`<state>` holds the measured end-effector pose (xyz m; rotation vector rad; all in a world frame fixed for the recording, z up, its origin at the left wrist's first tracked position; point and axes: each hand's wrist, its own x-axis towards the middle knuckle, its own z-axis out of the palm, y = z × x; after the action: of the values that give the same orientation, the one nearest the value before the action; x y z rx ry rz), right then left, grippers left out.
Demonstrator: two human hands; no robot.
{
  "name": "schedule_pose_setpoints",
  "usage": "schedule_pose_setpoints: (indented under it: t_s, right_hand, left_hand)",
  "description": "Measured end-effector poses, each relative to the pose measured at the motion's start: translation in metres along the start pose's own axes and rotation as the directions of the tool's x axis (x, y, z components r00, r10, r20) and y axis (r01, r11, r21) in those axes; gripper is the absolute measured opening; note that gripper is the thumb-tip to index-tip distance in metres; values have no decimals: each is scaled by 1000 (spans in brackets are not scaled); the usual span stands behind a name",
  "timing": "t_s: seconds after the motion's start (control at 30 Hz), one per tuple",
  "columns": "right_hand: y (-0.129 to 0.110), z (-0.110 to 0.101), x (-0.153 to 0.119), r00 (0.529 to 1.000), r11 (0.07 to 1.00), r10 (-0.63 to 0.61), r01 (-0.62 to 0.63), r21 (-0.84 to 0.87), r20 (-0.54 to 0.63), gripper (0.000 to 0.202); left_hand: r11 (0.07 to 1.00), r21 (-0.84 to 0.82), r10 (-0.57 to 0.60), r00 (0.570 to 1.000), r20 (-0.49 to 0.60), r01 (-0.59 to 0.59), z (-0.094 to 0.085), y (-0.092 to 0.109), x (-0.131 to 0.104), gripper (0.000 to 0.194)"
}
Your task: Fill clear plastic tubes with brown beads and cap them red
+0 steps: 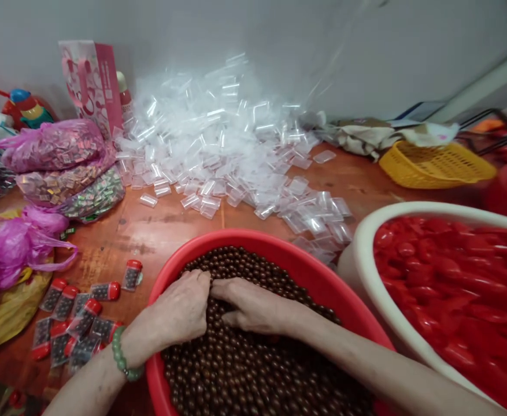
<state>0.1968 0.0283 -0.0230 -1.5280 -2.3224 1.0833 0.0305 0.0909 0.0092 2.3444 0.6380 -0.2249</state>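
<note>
A red basin (253, 237) full of small, shiny dark brown balls (244, 375) stands in front of me. My left hand (186, 306), with a green bead bracelet (125, 355) at the wrist, is over the basin's left part. Its fingers are curled closed, and what they hold is hidden. My right hand (253, 306) reaches in from the right, low over the balls. The fingers stretch toward my left hand's fingertips, and the thumb stands apart from them. Left of the basin lie several filled clear cases with red caps (84, 318).
A large heap of clear plastic cases (218, 150) covers the table's back. A white tub (363, 231) of red plastic pieces (452, 289) stands right, near a yellow basket (435, 167). Left are bags of small packets (58, 150), a pink plastic bag (23, 248) and a paper bag (91, 86).
</note>
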Motion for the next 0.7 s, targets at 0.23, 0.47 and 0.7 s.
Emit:
schedule_pose_setpoints:
  t_s: [0.23,0.47,0.7]
  right_hand:
    - [6,-14,-18,985,933,35,28,359,-167,36]
    - [-11,-27,-29,953,932,-16,124,342,-302,25]
    - [-14,-38,-60,963,986,88,-49,157,-255,24]
  left_hand:
    - [884,-460,19,989,-145,-85,-4,-3,-9,51]
    - [593,-804,4,999,-45,-39,-6,2,-2,55]
    - [607,-794,-48,995,-83,-37,-7,2,-7,38]
